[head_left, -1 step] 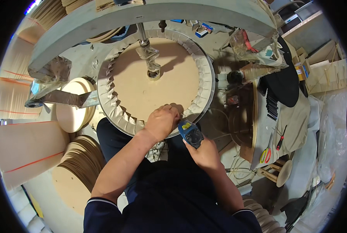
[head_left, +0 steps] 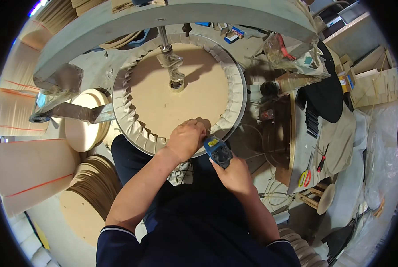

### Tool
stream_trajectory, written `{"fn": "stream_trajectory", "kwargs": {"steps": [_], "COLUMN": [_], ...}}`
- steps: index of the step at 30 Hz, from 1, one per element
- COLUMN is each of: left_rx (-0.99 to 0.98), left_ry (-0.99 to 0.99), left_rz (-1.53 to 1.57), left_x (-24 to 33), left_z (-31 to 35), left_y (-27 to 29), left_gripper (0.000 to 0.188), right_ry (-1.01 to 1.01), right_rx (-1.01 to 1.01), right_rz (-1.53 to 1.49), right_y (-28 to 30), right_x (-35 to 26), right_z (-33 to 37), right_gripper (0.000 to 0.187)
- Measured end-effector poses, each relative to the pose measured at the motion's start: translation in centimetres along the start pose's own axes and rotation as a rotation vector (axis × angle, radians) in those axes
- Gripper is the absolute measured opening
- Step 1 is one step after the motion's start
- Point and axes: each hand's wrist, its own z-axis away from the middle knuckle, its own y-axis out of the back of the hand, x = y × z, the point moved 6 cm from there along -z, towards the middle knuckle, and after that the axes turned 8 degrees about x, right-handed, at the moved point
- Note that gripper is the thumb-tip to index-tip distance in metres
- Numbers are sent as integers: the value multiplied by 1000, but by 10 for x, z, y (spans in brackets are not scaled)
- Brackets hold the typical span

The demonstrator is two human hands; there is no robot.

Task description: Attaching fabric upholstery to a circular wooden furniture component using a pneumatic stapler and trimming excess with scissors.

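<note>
A round tan board (head_left: 181, 107) lies in front of me, ringed by pale fabric (head_left: 128, 118) folded over its rim in tight pleats. At the near edge, my left hand (head_left: 185, 139) is closed with curled fingers on the fabric; the fingertips are partly hidden. My right hand (head_left: 235, 174) grips a blue and black staple gun (head_left: 218, 152). Its nose meets the fabric edge just right of my left hand. A metal press shaft (head_left: 165, 42), wrapped in clear film lower down, comes down onto the middle of the board.
A thick grey press frame (head_left: 176, 17) arches over the far side. Stacked round boards (head_left: 94, 182) stand at left, beside a wrapped pale bundle (head_left: 34, 171). On the right bench lie yellow-red scissors (head_left: 305, 177) and a screwdriver (head_left: 323, 159). A small wooden stool (head_left: 325, 199) stands below it.
</note>
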Motion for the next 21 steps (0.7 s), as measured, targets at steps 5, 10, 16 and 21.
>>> {"fn": "stream_trajectory", "kwargs": {"steps": [5, 10, 16, 21], "left_rx": [80, 174, 207, 194], "left_ry": [-29, 39, -215, -298], "left_rz": [99, 391, 212, 39], "left_x": [-9, -24, -14, -13], "left_z": [0, 15, 34, 30], "left_y": [4, 25, 27, 19], "left_gripper": [12, 20, 28, 22], "right_ry": [-38, -80, -173, -59], "right_rx": [9, 54, -68, -75], "right_rz": [-21, -105, -109, -105], "right_y": [-2, 12, 14, 8], "right_x": [0, 29, 31, 9], "right_z": [-2, 15, 38, 31], "right_gripper": [44, 50, 47, 46]}}
